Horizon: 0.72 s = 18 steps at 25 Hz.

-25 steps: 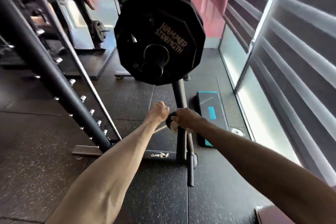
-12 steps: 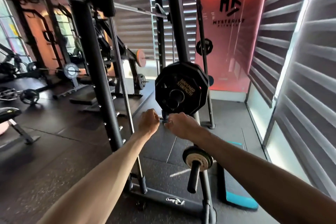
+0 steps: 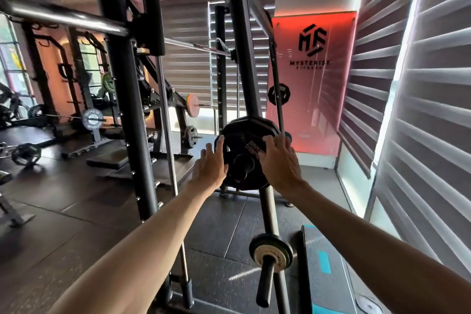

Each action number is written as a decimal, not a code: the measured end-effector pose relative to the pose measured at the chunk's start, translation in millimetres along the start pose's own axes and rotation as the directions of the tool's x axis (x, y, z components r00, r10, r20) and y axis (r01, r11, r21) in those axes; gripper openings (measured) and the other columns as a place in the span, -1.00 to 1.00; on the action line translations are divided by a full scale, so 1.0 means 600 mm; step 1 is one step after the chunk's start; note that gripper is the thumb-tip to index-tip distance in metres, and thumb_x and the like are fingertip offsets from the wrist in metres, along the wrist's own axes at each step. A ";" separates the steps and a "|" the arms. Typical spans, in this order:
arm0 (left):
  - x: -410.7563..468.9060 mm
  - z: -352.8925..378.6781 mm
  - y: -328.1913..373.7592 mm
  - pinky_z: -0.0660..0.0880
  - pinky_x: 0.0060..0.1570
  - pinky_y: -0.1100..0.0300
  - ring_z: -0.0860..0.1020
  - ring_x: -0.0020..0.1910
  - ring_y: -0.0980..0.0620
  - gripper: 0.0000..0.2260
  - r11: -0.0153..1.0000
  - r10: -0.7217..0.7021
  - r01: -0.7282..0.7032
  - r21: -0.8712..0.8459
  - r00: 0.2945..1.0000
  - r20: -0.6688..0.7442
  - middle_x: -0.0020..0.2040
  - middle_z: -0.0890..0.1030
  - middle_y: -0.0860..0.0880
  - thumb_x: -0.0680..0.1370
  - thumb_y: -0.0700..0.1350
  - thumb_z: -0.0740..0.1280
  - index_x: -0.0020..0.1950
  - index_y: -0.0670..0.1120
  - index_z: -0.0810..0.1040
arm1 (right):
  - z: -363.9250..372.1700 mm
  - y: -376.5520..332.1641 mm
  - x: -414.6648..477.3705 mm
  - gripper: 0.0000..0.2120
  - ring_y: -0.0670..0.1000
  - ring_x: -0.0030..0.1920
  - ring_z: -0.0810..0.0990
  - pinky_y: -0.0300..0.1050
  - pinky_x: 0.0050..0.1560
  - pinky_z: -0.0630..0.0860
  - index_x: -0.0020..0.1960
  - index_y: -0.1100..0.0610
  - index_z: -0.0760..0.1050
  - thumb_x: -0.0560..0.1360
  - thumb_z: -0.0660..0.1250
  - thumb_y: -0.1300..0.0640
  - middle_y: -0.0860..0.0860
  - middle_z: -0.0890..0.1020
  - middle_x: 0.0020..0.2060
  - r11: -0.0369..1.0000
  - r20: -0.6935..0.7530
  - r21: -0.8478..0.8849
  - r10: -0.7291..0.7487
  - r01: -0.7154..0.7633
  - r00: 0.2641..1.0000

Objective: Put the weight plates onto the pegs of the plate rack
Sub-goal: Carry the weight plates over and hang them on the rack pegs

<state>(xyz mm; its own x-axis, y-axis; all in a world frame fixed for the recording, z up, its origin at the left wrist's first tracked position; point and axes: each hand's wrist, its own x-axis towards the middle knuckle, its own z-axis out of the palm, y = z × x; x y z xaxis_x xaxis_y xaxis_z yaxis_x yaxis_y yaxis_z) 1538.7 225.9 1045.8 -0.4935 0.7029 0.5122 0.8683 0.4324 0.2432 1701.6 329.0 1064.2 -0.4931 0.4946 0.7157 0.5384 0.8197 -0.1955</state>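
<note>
A large black weight plate [image 3: 244, 135] with white lettering hangs on a peg of the black rack upright [image 3: 267, 206]. My left hand [image 3: 210, 166] lies against the plate's left edge with straight fingers. My right hand [image 3: 279, 159] rests with spread fingers on the plate's right face. A blue plate peeks out behind the black one. Lower down, a small pale plate with a dark rim [image 3: 270, 253] sits on a second peg [image 3: 265, 283] that points toward me.
A thick black rack post [image 3: 127, 109] and a chrome guide rod [image 3: 165, 135] stand at my left. A steel bar [image 3: 66, 18] crosses overhead. A black and teal step board [image 3: 323, 270] lies on the floor at right. Blinds line the right wall.
My view has risen from the floor to the rack. Both hands left the small lower plate, opened, and moved up onto the large black plate.
</note>
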 end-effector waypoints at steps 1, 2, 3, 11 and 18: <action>0.004 0.011 -0.007 0.43 0.26 -0.10 0.36 0.38 -0.25 -0.26 1.000 0.002 -0.002 0.005 1.000 0.015 0.44 0.28 -0.26 0.56 -0.03 0.36 0.60 -0.05 -0.02 | 0.012 0.017 0.000 -0.56 0.23 0.20 0.46 0.15 0.13 0.50 0.32 0.16 0.35 0.51 0.36 0.03 0.19 0.45 0.19 0.997 -0.002 -0.008 0.075 -0.075 0.997; 0.010 0.021 -0.016 0.40 0.30 -0.12 0.31 0.42 -0.27 -0.23 1.000 -0.014 0.015 -0.021 1.000 0.027 0.48 0.23 -0.27 0.57 -0.01 0.35 0.60 -0.05 -0.07 | 0.023 0.032 0.001 -0.45 0.24 0.25 0.43 0.17 0.18 0.47 0.39 0.15 0.28 0.51 0.38 -0.03 0.21 0.41 0.26 0.988 0.014 0.017 0.155 -0.155 0.988; 0.015 0.029 -0.023 0.38 0.32 -0.15 0.27 0.45 -0.29 -0.22 0.997 -0.035 0.037 -0.064 0.999 0.038 0.51 0.17 -0.29 0.58 0.01 0.34 0.61 -0.04 -0.11 | 0.032 0.042 0.002 -0.36 0.25 0.30 0.40 0.21 0.22 0.45 0.44 0.14 0.21 0.51 0.38 -0.08 0.22 0.36 0.32 0.971 0.048 0.063 0.228 -0.231 0.972; 0.060 0.065 -0.026 0.21 0.43 -0.24 0.04 0.56 -0.23 -0.20 0.959 0.090 -0.099 -0.267 0.995 -0.047 0.58 0.01 -0.22 0.58 0.20 0.24 0.61 -0.03 -0.17 | 0.088 0.068 0.010 -0.20 0.26 0.38 0.38 0.23 0.26 0.46 0.57 0.08 -0.03 0.52 0.37 -0.04 0.23 0.34 0.41 0.882 0.217 0.307 0.301 -0.358 0.929; 0.062 0.100 -0.030 0.35 0.34 -0.27 0.19 0.49 -0.17 -0.31 0.857 0.082 -0.153 -0.492 0.983 -0.162 0.55 0.11 -0.10 0.63 0.01 0.24 0.61 0.04 -0.13 | 0.079 0.075 0.011 -0.35 0.26 0.12 0.55 0.00 -0.07 0.45 0.48 0.08 0.14 0.53 0.36 -0.08 0.18 0.46 0.15 0.893 0.178 0.290 0.303 -0.344 0.936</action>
<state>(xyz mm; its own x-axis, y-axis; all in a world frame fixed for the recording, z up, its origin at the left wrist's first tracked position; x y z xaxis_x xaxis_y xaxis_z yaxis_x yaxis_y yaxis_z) 1501.9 278.0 1010.9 -0.4061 0.6349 0.6573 0.8442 -0.0148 0.5358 1690.3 383.0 1028.2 -0.4201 0.7628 0.4916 0.4523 0.6456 -0.6153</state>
